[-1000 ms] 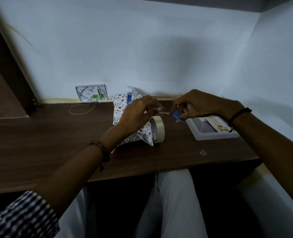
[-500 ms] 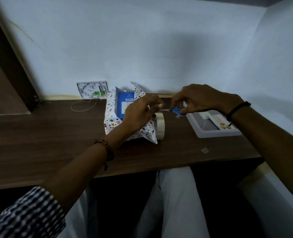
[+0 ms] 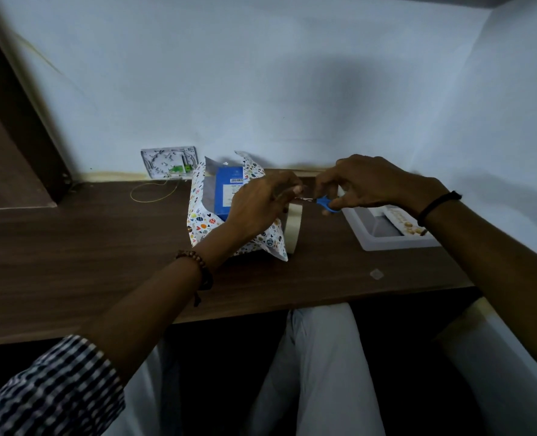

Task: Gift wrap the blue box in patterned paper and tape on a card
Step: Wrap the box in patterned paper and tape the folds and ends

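Blue box (image 3: 227, 190) sits in open paper (image 3: 198, 223) on worktop (image 3: 103, 247) | our left fingers (image 3: 287, 185) pinch above roll (image 3: 292, 229), likely its tape end | right fingers (image 3: 331, 184) curl round scissors (image 3: 326, 202) | we should keep it taut, snip once

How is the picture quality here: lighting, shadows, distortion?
Head view: dim and underexposed throughout; a soft shadow darkens the wall above the right hand; the wide lens bends the desk edge; the blue box label is unreadable; the scissors in that hand show mainly blue handles.
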Available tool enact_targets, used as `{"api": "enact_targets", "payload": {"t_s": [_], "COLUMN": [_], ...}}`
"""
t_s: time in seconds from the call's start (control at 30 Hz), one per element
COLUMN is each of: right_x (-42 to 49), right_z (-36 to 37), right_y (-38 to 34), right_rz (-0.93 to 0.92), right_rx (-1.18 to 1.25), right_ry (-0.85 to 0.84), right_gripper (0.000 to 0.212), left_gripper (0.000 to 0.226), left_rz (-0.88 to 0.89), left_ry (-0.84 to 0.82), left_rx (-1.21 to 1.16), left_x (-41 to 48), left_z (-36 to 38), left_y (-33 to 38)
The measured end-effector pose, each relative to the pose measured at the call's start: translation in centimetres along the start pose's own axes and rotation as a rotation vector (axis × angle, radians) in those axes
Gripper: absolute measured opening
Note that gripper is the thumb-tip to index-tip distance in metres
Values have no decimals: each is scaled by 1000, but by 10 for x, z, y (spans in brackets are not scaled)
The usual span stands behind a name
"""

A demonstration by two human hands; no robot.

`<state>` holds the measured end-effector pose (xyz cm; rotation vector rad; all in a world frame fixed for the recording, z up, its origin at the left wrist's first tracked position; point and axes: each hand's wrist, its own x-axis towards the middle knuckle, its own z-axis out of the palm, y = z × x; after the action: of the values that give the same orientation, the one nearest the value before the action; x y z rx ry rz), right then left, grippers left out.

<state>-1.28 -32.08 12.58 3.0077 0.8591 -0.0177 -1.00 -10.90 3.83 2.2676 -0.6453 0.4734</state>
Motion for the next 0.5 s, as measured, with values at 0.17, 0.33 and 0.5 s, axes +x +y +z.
{"api": "enact_targets", "payload": {"t_s": [0.17, 0.33, 0.5], "right_x": [-9, -23, -35], "right_z": [3, 25, 72], "right_y": [14, 52, 88], "right_rz": [73, 317, 595], "right_rx": [96, 102, 17], "right_ry": [-7, 109, 146], "right_gripper": [26, 25, 27], "left_gripper": [28, 24, 32], "left_rz": [17, 5, 11], "left_ry": [19, 29, -17], "left_rx": [-24, -15, 42], "left_x": [2, 3, 1], "left_z": [0, 2, 5], "left_y": [-1, 2, 1]}}
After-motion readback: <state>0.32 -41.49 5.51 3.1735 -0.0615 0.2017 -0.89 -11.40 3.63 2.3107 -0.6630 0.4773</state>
